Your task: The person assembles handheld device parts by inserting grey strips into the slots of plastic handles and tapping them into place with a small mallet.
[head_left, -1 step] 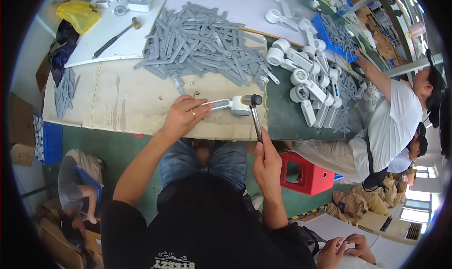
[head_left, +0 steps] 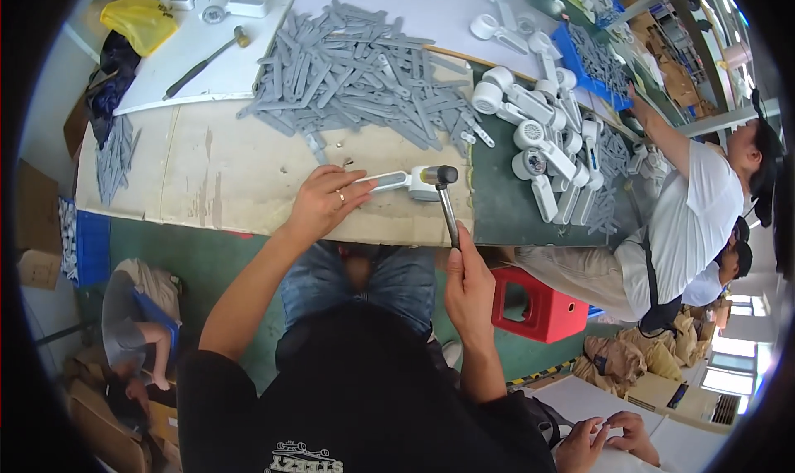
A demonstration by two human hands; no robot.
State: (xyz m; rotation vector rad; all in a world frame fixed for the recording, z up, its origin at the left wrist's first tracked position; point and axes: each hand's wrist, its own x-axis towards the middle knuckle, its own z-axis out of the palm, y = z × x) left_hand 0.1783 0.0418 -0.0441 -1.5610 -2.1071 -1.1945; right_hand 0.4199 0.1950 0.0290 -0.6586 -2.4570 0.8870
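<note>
My left hand [head_left: 325,204] is closed on the handle end of a white plastic housing with a round head and a grey strip along its handle [head_left: 424,192]. The housing lies on the beige board near the table's front edge. In my right hand [head_left: 470,287] is a small mallet [head_left: 448,212] with a metal shaft and a dark, capped head. From this angle the mallet head overlaps the right part of the housing's round head; whether they touch I cannot tell.
Beyond my hands lies a heap of grey plastic strips [head_left: 348,80]. White housings [head_left: 538,142] are piled on the dark green mat to the right. Another hammer [head_left: 203,66] rests at the far left. A co-worker [head_left: 704,183] reaches toward a blue bin [head_left: 584,76]. A red stool [head_left: 542,312] stands below.
</note>
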